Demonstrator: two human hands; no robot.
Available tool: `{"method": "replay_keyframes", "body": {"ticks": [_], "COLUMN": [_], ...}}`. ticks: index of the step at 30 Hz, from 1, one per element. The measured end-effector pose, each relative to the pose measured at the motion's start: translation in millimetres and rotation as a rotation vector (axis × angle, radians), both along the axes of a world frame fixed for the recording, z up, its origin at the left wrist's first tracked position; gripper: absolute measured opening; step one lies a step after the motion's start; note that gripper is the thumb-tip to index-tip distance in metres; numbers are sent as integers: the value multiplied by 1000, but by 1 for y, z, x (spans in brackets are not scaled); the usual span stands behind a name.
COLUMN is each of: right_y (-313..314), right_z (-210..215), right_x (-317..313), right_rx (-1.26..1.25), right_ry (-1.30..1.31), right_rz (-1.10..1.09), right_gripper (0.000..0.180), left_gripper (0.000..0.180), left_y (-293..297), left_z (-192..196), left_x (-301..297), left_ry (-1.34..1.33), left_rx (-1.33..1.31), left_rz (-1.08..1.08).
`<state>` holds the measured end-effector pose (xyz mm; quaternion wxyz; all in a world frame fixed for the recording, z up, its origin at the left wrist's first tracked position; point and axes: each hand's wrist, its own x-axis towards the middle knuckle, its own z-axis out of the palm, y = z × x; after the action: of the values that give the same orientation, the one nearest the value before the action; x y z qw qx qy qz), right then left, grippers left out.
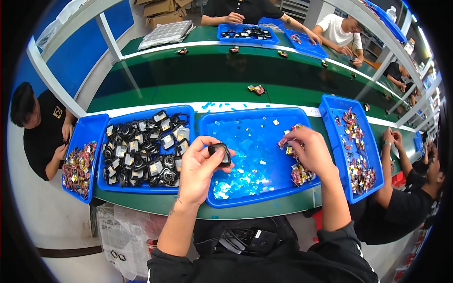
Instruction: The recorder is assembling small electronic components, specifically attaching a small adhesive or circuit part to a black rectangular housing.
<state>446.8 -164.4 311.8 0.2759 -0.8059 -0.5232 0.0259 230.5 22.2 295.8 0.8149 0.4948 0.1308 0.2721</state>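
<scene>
Blue trays (207, 123); green belt (188, 92); black part (220, 152); multicoloured pieces (300, 173).

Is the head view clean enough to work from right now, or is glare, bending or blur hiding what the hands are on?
Head view: overhead light glares off the middle blue tray, washing out its floor; the fisheye bends the belt edges, with black corners. The left hand and its small black part look sharp; the right hand shows slight blur at the fingertips over the small colourful parts.

Head view: single fisheye, worn high, tilted down.
It looked forward over the green bench (198, 89), close above the middle blue tray (255, 198); edges bent outward.
</scene>
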Motion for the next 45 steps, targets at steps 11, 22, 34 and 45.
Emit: {"method": "replay_keyframes", "body": {"ticks": [11,22,34,45], "right_y": [-1,15,22,9], "right_z": [9,2,3,-15], "right_x": [-15,-62,-74,-90], "right_rx": [150,437,295,415], "right_ry": [-2,1027,746,746], "right_rz": [-82,25,17,111], "right_gripper": [22,8,12,16], "left_gripper": [38,21,14,16], "left_y": [-22,-42,-47,-38], "left_z": [-8,4,-14,-24], "left_x": [-13,25,16,19], "left_ry": [72,218,258,313], "left_rx": [99,671,816,457], "left_rz": [37,58,178,9]}}
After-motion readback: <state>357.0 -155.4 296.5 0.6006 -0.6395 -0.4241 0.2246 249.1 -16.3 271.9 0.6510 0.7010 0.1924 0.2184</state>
